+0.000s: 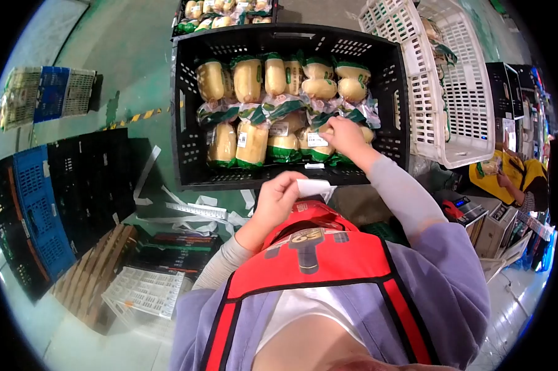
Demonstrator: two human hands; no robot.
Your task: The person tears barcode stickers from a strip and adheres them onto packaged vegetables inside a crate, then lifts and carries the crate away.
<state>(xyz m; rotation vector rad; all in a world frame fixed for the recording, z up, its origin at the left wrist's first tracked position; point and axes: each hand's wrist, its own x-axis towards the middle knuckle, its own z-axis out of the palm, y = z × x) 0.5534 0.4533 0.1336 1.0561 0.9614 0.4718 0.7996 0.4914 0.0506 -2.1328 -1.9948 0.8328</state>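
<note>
My left hand (276, 199) is closed, pinching a strip of white labels (314, 187) at the near rim of a black plastic crate (242, 43). Over the crate's front row, my right hand (348, 137) has its fingertips pressed together at a white label (317, 140) on a clear bag of pale yellow produce. Part of that bag is hidden beneath the hand. Similar produce bags (248, 80) with green ends lie in two rows. A labelled bag (252, 143) lies left of my right hand. The kind of produce is unclear.
White crates (452, 93) stand right of the black crate; another filled crate (226, 13) lies beyond it. Blue and black crates (44, 210), a wooden pallet (96, 272) and scattered paper strips (195, 210) are left. A person in yellow (514, 176) is far right.
</note>
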